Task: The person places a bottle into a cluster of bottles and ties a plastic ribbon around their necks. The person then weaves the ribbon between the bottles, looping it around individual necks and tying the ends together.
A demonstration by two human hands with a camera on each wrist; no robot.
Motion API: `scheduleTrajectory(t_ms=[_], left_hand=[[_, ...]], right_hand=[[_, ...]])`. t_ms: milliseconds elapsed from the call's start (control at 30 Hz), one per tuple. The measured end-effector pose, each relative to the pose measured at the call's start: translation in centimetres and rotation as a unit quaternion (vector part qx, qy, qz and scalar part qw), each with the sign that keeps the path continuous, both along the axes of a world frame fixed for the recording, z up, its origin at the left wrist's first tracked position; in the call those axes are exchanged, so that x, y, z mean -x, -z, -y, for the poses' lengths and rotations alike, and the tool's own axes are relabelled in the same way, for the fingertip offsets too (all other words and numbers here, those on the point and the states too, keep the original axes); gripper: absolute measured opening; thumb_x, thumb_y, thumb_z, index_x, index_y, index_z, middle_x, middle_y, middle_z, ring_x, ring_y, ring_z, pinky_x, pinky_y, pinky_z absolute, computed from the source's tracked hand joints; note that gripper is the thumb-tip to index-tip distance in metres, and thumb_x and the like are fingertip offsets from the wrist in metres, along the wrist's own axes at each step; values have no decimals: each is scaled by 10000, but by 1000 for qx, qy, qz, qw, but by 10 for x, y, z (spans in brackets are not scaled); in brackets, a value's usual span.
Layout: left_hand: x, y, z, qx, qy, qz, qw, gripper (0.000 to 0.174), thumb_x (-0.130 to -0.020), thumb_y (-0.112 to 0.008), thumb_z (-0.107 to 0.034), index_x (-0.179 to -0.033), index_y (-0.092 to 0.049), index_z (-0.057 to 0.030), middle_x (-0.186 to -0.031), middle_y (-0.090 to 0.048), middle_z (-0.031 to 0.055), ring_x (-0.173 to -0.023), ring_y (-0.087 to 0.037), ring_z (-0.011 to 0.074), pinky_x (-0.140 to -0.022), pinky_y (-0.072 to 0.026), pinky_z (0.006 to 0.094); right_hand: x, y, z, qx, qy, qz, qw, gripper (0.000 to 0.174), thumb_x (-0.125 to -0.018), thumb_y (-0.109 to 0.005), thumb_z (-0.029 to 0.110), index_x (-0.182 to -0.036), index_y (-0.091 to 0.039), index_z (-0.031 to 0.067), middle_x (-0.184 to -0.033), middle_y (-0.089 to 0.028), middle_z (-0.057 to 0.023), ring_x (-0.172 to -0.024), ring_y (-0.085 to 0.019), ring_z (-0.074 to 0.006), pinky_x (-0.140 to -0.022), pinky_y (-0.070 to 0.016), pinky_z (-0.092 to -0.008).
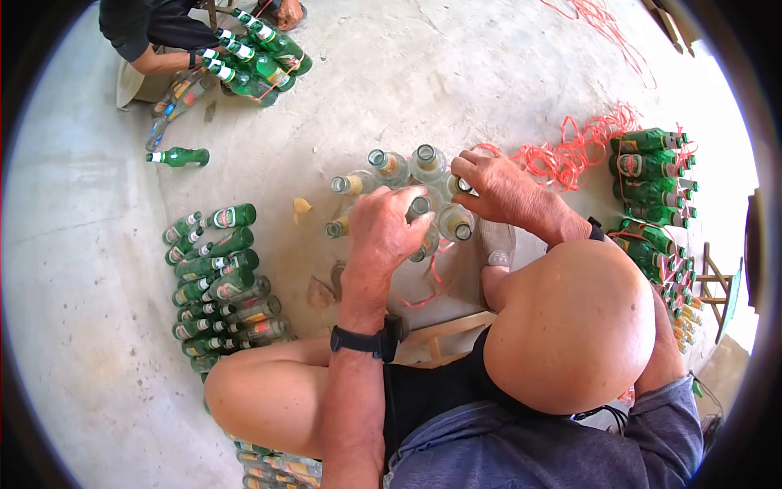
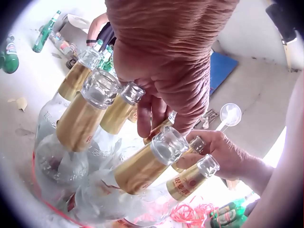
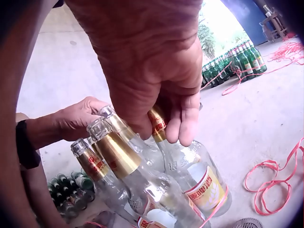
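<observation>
Several clear glass bottles with gold neck labels stand upright in a tight cluster on the floor, one of them a near bottle [image 1: 454, 222]. In the head view my left hand [image 1: 381, 224] curls its thumb and fingers round the neck of a middle bottle [image 1: 419, 206]. My right hand [image 1: 509, 191] grips the neck of a glass bottle [image 3: 183, 166] on the cluster's right side, its gold label showing between thumb and fingers in the right wrist view. A red plastic string [image 2: 45, 202] runs low around the bottles.
A tangle of red string [image 1: 562, 155] lies beyond my right hand. Green bottles lie in rows at left [image 1: 232, 240] and stacked at right [image 1: 648, 163]. Another person [image 1: 163, 37] handles a bundle of green bottles [image 1: 257, 61] at the upper left. A wooden stool [image 1: 444, 334] is under me.
</observation>
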State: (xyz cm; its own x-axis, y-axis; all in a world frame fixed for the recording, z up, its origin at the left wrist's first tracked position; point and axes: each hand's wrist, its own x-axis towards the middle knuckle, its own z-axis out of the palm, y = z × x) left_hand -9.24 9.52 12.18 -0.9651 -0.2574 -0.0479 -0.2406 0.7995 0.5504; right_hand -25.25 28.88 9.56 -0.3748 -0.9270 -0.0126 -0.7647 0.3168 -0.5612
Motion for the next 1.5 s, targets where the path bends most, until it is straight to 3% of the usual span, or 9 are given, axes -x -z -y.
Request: scheduleTrajectory(t_ms=[267,467,500,600,800,1033,1200,1300,1500], left_hand=[[0,12,2,8,29,-48,998,390,-766,-866,-254,-1131,-811,-129,-1043,-804,82,-975,-721,326,-834,-560,481],[-3,-14,0,-73,5,-122,990,481,-788,-869,-197,-1235,-772,-49,-1152,-786,162,-1099,-733,340,-956,-580,456],[-6,-15,5,-85,-14,-151,985,466,-813,-864,-199,-1239,-766,-37,-1161,-784,168,-1098,-737,335,-966,-579,448],[-21,-24,27,-95,-99,-226,964,410,-903,-828,-209,-1250,-751,-5,-1186,-781,178,-1092,-744,319,-982,-577,428],[-49,-6,65,-143,-330,-229,905,414,-1100,-625,-326,-1299,-730,22,-1247,-763,189,-1148,-713,290,-1034,-542,420],[-49,48,60,-403,-339,-126,840,639,-1117,-500,-494,-1383,-686,56,-1377,-712,179,-1296,-660,302,-1118,-461,428],[-48,59,59,-409,-352,-124,833,589,-1069,-543,-428,-1381,-693,48,-1360,-720,169,-1287,-664,308,-1145,-434,427],[-46,62,61,-402,-346,-128,838,588,-1088,-525,-420,-1392,-693,55,-1340,-734,193,-1260,-671,285,-1121,-440,411],[-48,55,60,-411,-333,-114,841,630,-1081,-523,-471,-1428,-665,36,-1395,-706,161,-1309,-651,307,-1146,-419,426]], right_hand=[[-3,-6,0,-18,20,12,1000,292,-872,-776,148,-1053,-597,6,-996,-655,-171,-975,-689,-404,-818,-571,-517],[-1,-9,-3,-18,17,6,1000,428,-850,-835,201,-1183,-634,22,-1060,-674,-167,-1072,-674,-402,-881,-579,-497],[-2,-12,-2,-47,21,16,999,543,-832,-866,240,-1275,-633,30,-1102,-682,-162,-1115,-671,-393,-897,-583,-494],[0,-16,-8,1,-15,-57,998,555,-905,-825,400,-1223,-605,1,-1038,-663,-193,-925,-723,-433,-838,-587,-530],[-2,-31,1,92,24,42,995,774,-1034,-602,666,-1454,-561,17,-1206,-607,-242,-1084,-676,-440,-1004,-532,-534],[-5,0,26,79,119,237,961,750,-1109,-482,616,-1557,-508,15,-1448,-559,-235,-1288,-630,-379,-1065,-512,-485],[-7,2,29,68,127,257,956,583,-1150,-416,465,-1527,-553,42,-1418,-594,-188,-1382,-538,-345,-1175,-411,-468],[-5,12,28,97,116,248,957,603,-1143,-442,467,-1534,-533,17,-1390,-579,-221,-1256,-622,-358,-1083,-487,-449],[-5,11,29,91,128,260,953,589,-1143,-458,453,-1528,-535,14,-1381,-591,-231,-1269,-619,-362,-1103,-475,-461]])
